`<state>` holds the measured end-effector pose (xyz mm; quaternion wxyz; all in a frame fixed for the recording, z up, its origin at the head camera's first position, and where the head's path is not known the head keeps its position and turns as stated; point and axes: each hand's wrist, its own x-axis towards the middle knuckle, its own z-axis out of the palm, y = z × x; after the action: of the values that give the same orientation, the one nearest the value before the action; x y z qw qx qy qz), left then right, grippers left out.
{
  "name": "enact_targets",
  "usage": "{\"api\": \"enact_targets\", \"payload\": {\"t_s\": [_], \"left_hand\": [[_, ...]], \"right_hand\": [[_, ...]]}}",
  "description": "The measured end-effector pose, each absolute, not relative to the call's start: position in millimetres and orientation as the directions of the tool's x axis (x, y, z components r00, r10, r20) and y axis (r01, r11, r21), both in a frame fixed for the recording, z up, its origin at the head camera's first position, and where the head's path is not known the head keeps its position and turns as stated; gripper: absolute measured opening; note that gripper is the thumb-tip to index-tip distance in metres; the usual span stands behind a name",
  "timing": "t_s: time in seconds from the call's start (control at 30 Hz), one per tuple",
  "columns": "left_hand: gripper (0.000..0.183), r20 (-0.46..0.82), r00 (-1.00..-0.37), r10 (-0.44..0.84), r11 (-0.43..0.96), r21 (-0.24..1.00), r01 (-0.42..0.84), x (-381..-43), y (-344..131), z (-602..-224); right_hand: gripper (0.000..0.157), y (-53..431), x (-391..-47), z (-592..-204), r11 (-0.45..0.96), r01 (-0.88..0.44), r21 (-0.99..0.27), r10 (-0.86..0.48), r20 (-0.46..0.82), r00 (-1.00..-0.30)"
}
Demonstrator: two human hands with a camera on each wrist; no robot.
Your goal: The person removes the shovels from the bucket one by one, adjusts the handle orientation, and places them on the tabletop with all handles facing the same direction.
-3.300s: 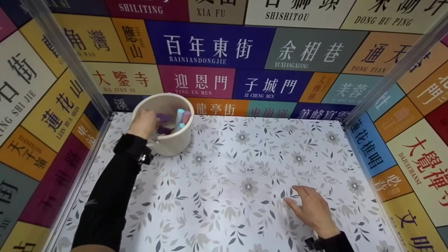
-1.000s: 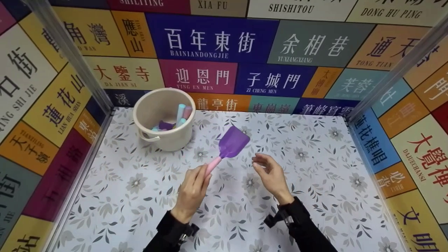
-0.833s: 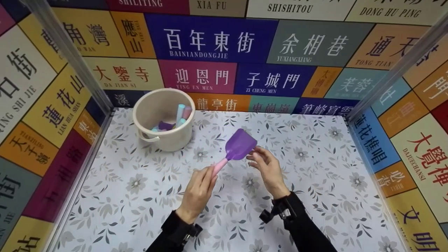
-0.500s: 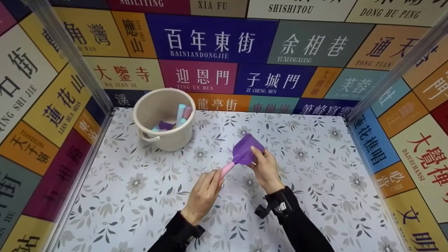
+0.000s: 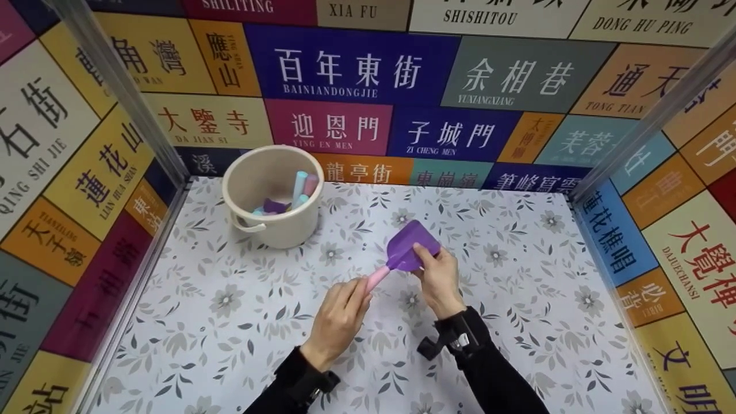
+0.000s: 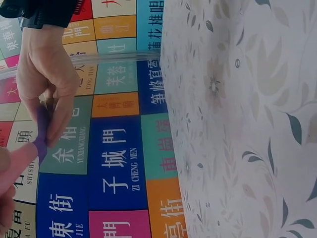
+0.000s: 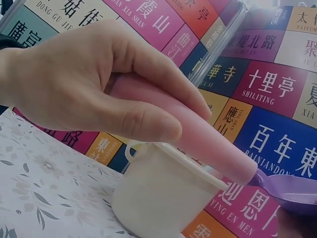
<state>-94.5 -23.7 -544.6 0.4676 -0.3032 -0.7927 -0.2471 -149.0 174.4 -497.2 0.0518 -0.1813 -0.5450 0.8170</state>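
Note:
A toy shovel (image 5: 413, 244) with a purple blade and pink handle is held above the table between both hands. My left hand (image 5: 339, 319) grips the pink handle (image 7: 198, 134), its thumb lying along the near side in the right wrist view. The blade's right edge is pinched by my right hand (image 5: 441, 282), with the thumb on top of the purple face. Seen from the left wrist, the right hand (image 6: 47, 74) holds the blade nearly edge-on. A cream bucket (image 5: 287, 233) stands back left, apart from both hands.
Inside the bucket are light blue sticks (image 5: 299, 183), a pinkish-purple stick (image 5: 311, 184) and a purple piece (image 5: 276, 206). The floral tabletop (image 5: 230, 345) is bounded by colourful sign-printed walls (image 5: 351, 63) at the back and both sides.
My left hand has come out of the bucket and brought the shovel to the middle. My right hand has moved inward and taken hold of the blade, and the shovel has shifted right.

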Motion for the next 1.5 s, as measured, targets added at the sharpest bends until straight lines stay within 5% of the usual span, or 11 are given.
{"api": "enact_targets", "payload": {"t_s": [0.37,0.5,0.97,1.5], "left_hand": [[0.053,0.728,-0.659,0.188,0.519,0.496,0.696,-98,-26,-524],[0.047,0.647,-0.725,0.236,0.536,0.536,0.653,-101,-22,-514],[0.043,0.615,-0.729,0.301,0.863,0.148,0.482,-108,9,-522],[0.025,0.628,-0.723,0.289,0.866,0.149,0.477,-109,11,-533]], "right_hand": [[0.007,187,-144,-488,-0.317,0.030,-0.948,0.320,-0.137,-0.938],[0.007,187,-141,-488,-0.226,-0.025,-0.974,0.338,-0.054,-0.940],[0.015,170,-129,-495,0.190,-0.198,-0.962,0.313,0.250,-0.916],[0.015,166,-127,-497,0.185,-0.160,-0.970,0.347,0.217,-0.913]]}}
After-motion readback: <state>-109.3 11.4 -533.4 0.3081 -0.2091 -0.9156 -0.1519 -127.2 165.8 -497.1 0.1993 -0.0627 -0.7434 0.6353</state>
